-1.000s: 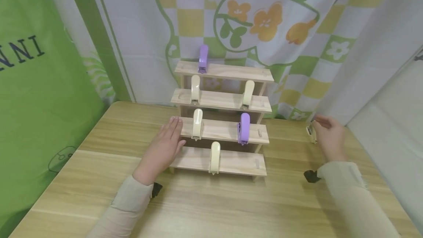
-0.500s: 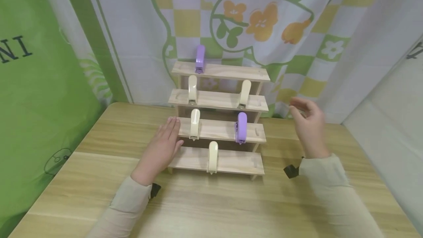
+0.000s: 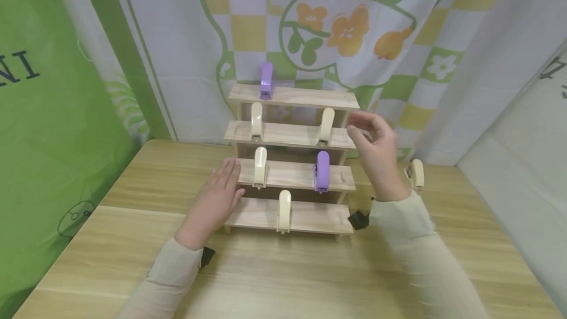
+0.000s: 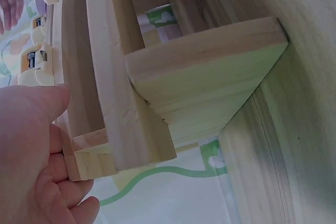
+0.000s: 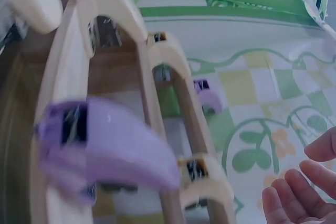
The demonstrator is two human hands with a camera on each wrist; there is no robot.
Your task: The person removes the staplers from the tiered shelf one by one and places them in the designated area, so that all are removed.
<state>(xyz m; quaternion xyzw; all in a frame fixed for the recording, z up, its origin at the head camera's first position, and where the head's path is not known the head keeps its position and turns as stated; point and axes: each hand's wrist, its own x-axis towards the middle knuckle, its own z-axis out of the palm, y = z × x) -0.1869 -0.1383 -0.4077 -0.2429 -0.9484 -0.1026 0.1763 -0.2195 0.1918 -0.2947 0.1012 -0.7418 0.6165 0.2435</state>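
Note:
A four-tier wooden display rack (image 3: 305, 216) stands mid-table, with small staplers on its shelves. My left hand (image 3: 214, 201) rests against the rack's left end, second tier from the bottom, fingers fairly straight in the head view. Near the right end of the third tier hovers my right hand (image 3: 376, 154), fingers loosely bent, nothing between them. Beside it is a cream stapler (image 3: 326, 127); below that, a purple stapler (image 3: 322, 172). Other cream staplers (image 3: 260, 167) sit further left and on the bottom tier (image 3: 284, 211). Another purple stapler (image 3: 266, 81) tops the rack.
One separate cream stapler (image 3: 417, 174) stands on the wooden table (image 3: 283, 279) to the right, past my right wrist. A patterned curtain (image 3: 248, 33) hangs close behind the rack. Green cloth (image 3: 44, 161) lies left, a pale wall or cloth (image 3: 522, 161) right.
My right hand has left the cream stapler on the table at right and moved left to the rack, its fingers apart from any stapler. My left hand stays against the rack.

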